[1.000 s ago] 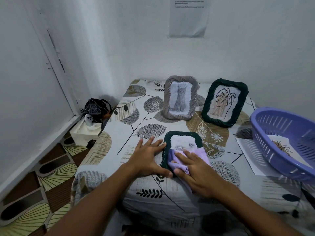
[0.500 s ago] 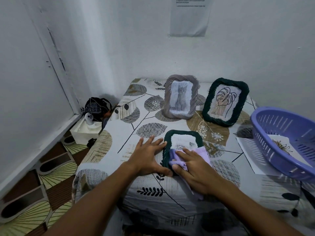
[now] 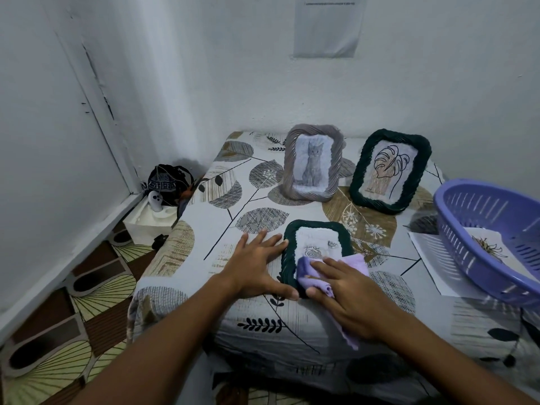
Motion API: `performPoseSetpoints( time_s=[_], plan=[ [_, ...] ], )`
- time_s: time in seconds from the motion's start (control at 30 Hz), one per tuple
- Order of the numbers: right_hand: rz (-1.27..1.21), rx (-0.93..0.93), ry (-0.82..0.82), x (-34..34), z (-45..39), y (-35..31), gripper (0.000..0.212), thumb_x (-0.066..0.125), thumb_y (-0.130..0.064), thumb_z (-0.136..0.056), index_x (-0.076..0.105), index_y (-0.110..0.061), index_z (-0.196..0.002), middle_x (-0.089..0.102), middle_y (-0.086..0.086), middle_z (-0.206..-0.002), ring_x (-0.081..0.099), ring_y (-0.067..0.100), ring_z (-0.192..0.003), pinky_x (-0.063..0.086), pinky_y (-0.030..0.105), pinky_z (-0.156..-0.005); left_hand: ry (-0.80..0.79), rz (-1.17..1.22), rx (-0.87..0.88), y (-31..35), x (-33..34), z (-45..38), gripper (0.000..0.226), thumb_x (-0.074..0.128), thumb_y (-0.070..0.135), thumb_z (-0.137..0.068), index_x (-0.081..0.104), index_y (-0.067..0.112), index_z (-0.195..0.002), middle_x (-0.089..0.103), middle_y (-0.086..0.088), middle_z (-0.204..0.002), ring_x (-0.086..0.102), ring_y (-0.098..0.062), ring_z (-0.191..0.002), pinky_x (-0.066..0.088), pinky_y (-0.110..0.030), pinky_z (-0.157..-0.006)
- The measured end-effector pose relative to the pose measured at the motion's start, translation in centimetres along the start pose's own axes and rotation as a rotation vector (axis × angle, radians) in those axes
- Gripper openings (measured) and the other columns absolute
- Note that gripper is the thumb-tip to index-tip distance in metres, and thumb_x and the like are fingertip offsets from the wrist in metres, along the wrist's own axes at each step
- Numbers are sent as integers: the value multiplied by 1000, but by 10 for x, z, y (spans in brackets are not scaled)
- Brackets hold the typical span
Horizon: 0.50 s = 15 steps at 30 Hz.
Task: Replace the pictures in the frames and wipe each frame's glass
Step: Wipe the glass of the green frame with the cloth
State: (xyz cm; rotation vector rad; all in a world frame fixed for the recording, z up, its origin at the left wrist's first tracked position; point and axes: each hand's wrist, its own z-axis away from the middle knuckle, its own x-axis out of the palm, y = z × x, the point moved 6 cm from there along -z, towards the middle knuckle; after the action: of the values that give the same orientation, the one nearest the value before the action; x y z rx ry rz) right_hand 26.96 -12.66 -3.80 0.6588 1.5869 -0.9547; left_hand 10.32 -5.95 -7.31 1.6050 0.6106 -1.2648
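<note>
Pressing a lilac cloth [image 3: 336,273] with your flat right hand [image 3: 350,299] onto the green frame [image 3: 287,258], your left hand [image 3: 254,267] lies splayed, fingers straight, against its edge.

1. A dark green frame [image 3: 317,229] lies flat on the table [image 3: 204,252].
2. The left hand [image 3: 257,267] lies flat beside the frame, fingers straight, touching its left edge.
3. The right hand [image 3: 350,296] presses a purple cloth [image 3: 309,276] on the glass.
4. 2 more frames stand behind: a grey frame [image 3: 314,163] with a cat, and a green frame [image 3: 390,171] with a leaf.
5. A purple basket [image 3: 467,252] sits at the right.
</note>
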Motion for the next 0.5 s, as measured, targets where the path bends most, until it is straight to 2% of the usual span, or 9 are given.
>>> performPoseSetpoints(
  time_s=[0.07, 0.1, 0.27, 0.37, 0.5],
  plan=[
    [63, 34, 17, -8, 7, 8, 75, 4, -64, -92, 61, -28, -125, 56, 2, -136, 47, 26, -128, 36, 34, -104, 0, -10, -2, -1, 0, -1, 126, 49, 92, -45, 20, 31, -151, 11, 13, -160, -5, -11, -147, -10, -45, -118],
    [82, 73, 4, -9, 10, 13, 81, -1, -66, -90, 61, -26, -124, 56, 1, -135, 46, 27, -129, 37, 35, -103, -2, -17, -2, -1, 1, -1, 126, 48, 92, -45, 20, 31, -151, 10, 13, -160, -5, -11, -147, -10, -45, -118],
    [113, 113, 5, -2, 6, 12, 97, -16, -70, -82, 61, -27, -122, 49, 5, -141, 32, 31, -139, 26, 38, -111, 1, -16, 1, 0, 2, -1, 126, 48, 93, -46, 18, 31, -151, 10, 13, -160, -6, -10, -147, -10, -46, -118],
    [17, 76, -34, 10, -9, -7, 88, -9, -68, -81, 47, -31, -137, 26, 4, -156, 14, 24, -146, 6, 32, -117, 12, -34, 7, 0, 2, -1, 123, 43, 93, -48, 20, 30, -151, 11, 12, -160, -4, -11, -147, -8, -45, -118],
    [-3, 66, -9, 9, -12, -15, 84, -7, -67, -82, 42, -33, -141, 26, 2, -157, 15, 20, -146, 5, 27, -115, 9, -38, 13, 0, 0, -1, 121, 40, 92, -49, 19, 30, -151, 11, 11, -160, -3, -11, -147, -8, -44, -118]
  ],
)
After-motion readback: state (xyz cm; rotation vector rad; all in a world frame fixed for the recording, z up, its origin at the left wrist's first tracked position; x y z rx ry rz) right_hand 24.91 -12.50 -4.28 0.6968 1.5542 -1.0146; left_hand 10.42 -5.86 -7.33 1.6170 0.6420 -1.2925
